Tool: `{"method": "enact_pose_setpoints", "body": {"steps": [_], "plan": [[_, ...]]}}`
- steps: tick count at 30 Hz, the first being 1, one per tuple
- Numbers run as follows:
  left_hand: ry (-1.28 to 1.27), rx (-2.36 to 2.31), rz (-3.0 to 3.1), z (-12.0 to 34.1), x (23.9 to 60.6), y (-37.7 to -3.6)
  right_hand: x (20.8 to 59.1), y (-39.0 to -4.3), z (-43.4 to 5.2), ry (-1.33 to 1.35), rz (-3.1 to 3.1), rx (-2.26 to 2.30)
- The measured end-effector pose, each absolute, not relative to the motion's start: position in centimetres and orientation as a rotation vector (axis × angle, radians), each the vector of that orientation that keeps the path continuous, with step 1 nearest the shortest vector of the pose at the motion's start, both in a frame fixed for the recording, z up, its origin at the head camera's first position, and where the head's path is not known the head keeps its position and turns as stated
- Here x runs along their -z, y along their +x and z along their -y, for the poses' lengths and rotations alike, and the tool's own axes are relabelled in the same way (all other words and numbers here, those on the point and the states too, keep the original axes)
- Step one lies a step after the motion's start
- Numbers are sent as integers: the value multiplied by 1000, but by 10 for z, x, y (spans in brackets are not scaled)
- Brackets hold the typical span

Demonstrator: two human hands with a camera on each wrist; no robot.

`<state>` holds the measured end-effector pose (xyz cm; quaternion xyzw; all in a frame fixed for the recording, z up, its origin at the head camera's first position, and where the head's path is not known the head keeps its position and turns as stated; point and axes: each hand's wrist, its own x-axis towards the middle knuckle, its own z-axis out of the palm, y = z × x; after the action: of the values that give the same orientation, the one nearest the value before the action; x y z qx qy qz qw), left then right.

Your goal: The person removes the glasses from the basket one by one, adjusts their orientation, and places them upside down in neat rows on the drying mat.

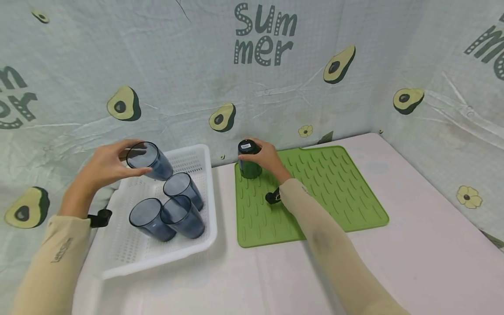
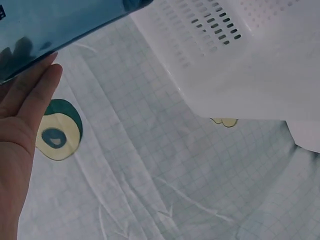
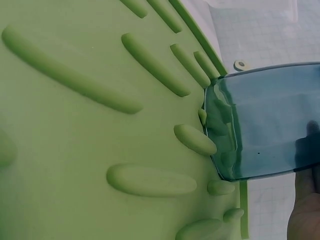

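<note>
On the pale worktop [image 1: 413, 245] lie a ribbed green silicone drying mat [image 1: 346, 197] and, to its left, a white perforated plastic basket [image 1: 197, 159] with three blue-tinted tumblers [image 1: 183, 210] lying tilted inside it, touching one another. The work in hand appears to be moving tumblers from the basket to the mat, one per hand. The right hand [image 1: 267, 158] has its grip curled round an upturned tumbler [image 1: 249, 161], rim down at the mat's far left corner; the right wrist view shows that rim [image 3: 220, 150] meeting the mat's ridges, so this glass seems just about placed. The left hand [image 1: 104, 165] grips another tumbler [image 1: 148, 161] near its rim, tilted above the basket's far left part, clear of the other three. As a judgement, the next move calls for letting go of the set glass without tipping it, then turning the lifted one rim-down beside it.
</note>
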<state>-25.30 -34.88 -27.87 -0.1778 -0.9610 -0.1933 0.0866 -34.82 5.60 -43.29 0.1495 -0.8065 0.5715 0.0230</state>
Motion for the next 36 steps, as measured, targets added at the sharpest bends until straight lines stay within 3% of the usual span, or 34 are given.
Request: {"method": "enact_pose_setpoints", "body": {"steps": [36], "plan": [[-789, 668, 2443, 273, 243, -205, 434, -350, -57, 467, 2498, -1744]]}}
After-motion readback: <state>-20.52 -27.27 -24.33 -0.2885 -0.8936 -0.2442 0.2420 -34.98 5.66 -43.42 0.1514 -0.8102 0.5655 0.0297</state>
